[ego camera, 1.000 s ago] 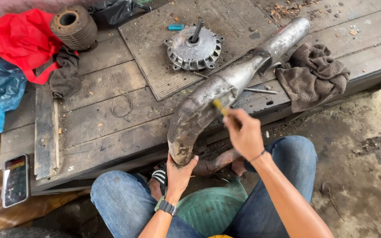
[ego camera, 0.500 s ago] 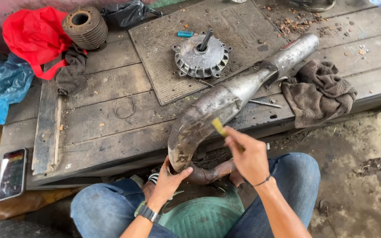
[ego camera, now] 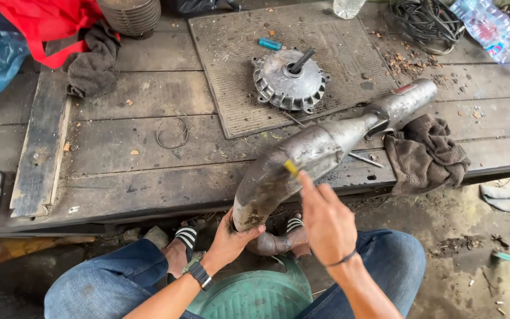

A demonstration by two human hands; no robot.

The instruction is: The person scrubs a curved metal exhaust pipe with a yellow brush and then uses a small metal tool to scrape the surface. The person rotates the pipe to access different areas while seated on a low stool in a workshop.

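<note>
Across the bench's front edge, grey metal exhaust pipe; left hand clasped under its lower end; right hand pinching a small yellow tool against it

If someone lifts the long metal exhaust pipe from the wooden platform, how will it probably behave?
The exhaust pipe looks like rigid metal, so it should stay stiff. It is long and fat in the middle, so probably heavy and awkward for one hand; the left hand supports its lower end. Its round body may roll on the wooden platform if released.
</note>
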